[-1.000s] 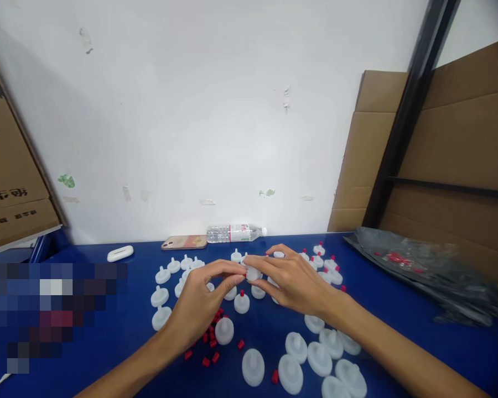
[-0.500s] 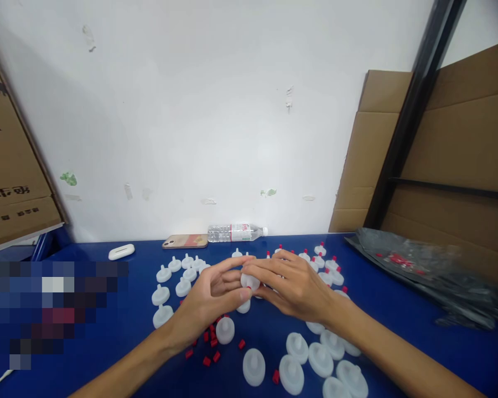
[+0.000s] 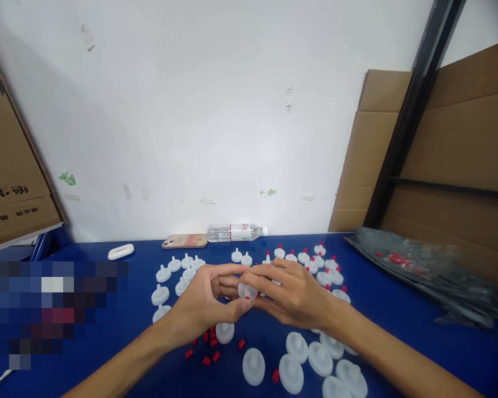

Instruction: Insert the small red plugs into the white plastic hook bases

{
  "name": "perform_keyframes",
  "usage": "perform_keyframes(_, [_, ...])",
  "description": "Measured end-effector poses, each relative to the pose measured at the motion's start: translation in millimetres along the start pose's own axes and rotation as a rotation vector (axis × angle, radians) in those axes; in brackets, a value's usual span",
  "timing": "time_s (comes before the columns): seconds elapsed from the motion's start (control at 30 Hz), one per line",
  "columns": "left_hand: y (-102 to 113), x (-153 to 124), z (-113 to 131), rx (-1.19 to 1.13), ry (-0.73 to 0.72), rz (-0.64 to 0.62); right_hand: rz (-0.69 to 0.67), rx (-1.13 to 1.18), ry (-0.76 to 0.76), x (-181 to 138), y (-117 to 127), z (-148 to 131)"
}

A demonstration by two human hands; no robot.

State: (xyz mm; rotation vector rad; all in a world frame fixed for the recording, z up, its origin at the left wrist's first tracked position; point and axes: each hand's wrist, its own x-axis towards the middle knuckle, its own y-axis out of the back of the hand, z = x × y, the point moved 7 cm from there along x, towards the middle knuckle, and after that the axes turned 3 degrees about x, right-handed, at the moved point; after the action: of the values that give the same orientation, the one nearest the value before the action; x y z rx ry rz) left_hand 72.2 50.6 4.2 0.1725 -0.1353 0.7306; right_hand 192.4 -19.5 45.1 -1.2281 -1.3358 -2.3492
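Note:
Both hands meet over the blue table around one white plastic nozzle cap [image 3: 247,291], whose small red tip cap [image 3: 247,298] points towards me. My left hand [image 3: 216,293] is closed on it, the thumb pressing by the red tip. My right hand [image 3: 288,287] grips its other side with bent fingers. White caps without red tips [image 3: 160,295] stand to the left, and more white caps [image 3: 254,366] lie nearer to me. To the right and behind are white caps with red tips [image 3: 341,296]. Loose red tip caps [image 3: 213,342] lie below my left hand.
A lying water bottle [image 3: 236,232] and a phone [image 3: 185,241] rest by the wall. A white case [image 3: 121,252] is at the left. Grey plastic bags [image 3: 423,276] holding red pieces lie at the right. Cardboard [image 3: 371,149] leans beside a dark metal post [image 3: 398,138].
Both hands have come down slightly towards me with the white cap still between them. Two white caps behind my hands show more fully. The things on the table have stayed put.

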Motion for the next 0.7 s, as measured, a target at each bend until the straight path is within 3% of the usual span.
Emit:
perform_keyframes(0.2, [0, 2, -5, 0.02, 0.01, 0.03, -0.017, -0.008, -0.016, -2, -2, 3])
perform_keyframes(0.33, [1, 2, 0, 0.193, -0.026, 0.138, -0.072, -0.043, -0.025, -4, -5, 10])
perform_keyframes(0.43, [4, -3, 12, 0.494, -0.149, 0.244, -0.103, -0.081, -0.083, -6, -4, 23])
perform_keyframes(0.53, [0, -10, 24, 0.887, -0.362, 0.304, -0.218, -0.132, -0.283, -12, -5, 49])
perform_keyframes(0.63, [-13, -15, 27, 1.119, -0.556, 0.216, -0.314, -0.202, -0.454, -21, -6, 72])
perform_keyframes(0.7, [-20, -14, 23, 1.186, -0.593, 0.132, -0.335, -0.233, -0.504, -25, -7, 81])
